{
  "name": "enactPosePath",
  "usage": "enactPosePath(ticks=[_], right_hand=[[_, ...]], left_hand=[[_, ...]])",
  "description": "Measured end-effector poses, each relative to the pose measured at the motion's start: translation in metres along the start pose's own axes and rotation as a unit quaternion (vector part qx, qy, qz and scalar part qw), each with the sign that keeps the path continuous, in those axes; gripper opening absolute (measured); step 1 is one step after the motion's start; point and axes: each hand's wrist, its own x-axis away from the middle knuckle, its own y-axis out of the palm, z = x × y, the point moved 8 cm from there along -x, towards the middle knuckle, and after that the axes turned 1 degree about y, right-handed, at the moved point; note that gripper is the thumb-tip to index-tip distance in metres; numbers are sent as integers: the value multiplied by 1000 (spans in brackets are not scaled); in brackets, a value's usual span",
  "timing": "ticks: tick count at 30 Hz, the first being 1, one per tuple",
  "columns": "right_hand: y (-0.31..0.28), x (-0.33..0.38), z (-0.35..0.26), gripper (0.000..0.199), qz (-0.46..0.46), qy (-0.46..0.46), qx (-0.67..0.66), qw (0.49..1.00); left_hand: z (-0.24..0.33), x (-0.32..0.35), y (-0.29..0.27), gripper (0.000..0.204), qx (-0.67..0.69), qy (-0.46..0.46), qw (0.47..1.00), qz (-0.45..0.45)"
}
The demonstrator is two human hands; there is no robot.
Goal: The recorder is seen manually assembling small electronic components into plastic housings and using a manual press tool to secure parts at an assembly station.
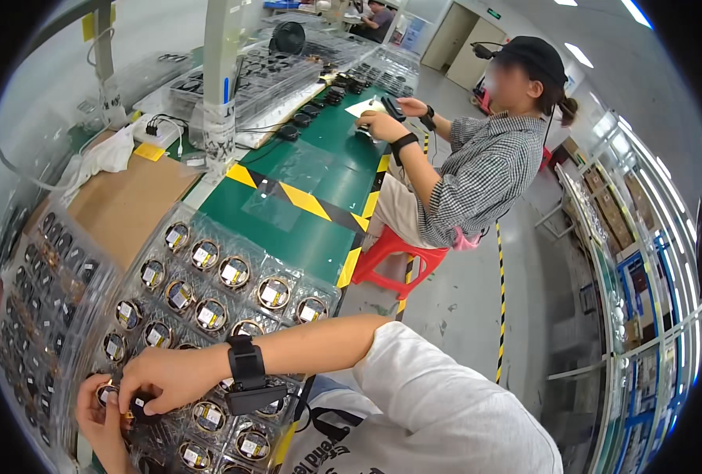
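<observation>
At the lower left my two hands work close together above a clear plastic tray [264, 265]. My left hand [96, 419] is closed around a round watch-like part [107, 393] with a bright rim. Beside it my right hand [169, 378] pinches a small black piece [141, 408], partly hidden under the fingers. The tray's pockets hold several round gold-rimmed watch modules, such as one module [210, 315] with a white label. My right forearm reaches across the tray and covers some pockets; a black band with a box is on that wrist.
Another tray [74, 257] with dark parts lies at the left, near a brown cardboard sheet [141, 197]. Yellow-black tape [303, 201] crosses the green bench. A co-worker [485, 158] sits on a red stool [402, 265], holding a dark device. Shelving [643, 347] stands right.
</observation>
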Motion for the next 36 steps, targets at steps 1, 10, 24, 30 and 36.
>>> enactPosePath(ticks=[1, 10, 24, 30, 36], right_hand=[[1, 0, 0, 25, 2, -2, 1, 1000], [-2, -1, 4, 23, 2, 4, 9, 1000], [-104, 15, -174, 64, 142, -269, -408, 861], [-91, 0, -156, 60, 100, -220, -505, 828], [-75, -6, -151, 56, 65, -172, -568, 803]], left_hand=[[1, 0, 0, 22, -2, 2, 1000, -1], [-1, -1, 5, 20, 23, 0, 999, -34], [-13, 2, -9, 21, 63, -29, 997, 29], [-9, 5, -9, 24, 66, -61, 995, 31], [-2, 1, 2, 19, 63, -41, 997, 7]])
